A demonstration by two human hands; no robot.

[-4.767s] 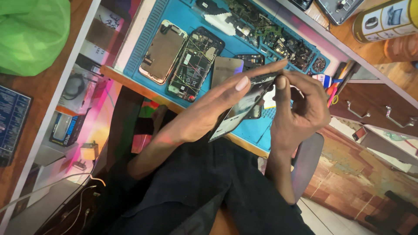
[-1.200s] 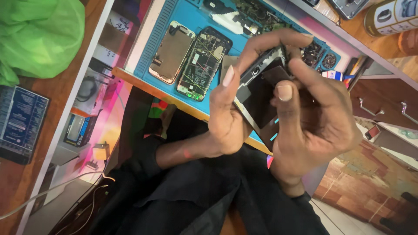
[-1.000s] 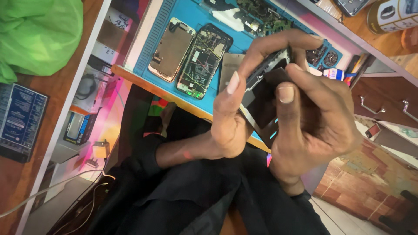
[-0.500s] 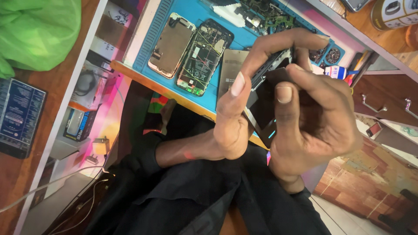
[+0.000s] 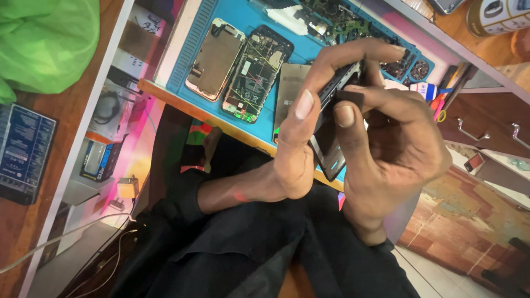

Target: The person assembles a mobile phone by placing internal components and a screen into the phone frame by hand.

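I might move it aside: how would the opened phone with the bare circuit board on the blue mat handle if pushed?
The opened phone lies flat on the blue mat, so it would probably slide, not roll or tip. Its exposed parts look fragile; pushing at the frame edge seems safer.

A white-framed bench (image 5: 165, 91) topped by a blue mat (image 5: 251, 16) stands beside a wooden surface (image 5: 83, 110); beyond the bench, white drawers (image 5: 491, 138) overlook patterned floor tiles (image 5: 458, 226).

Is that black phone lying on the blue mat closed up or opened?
Opened: the black phone on the blue mat shows bare circuit boards, without any cover.
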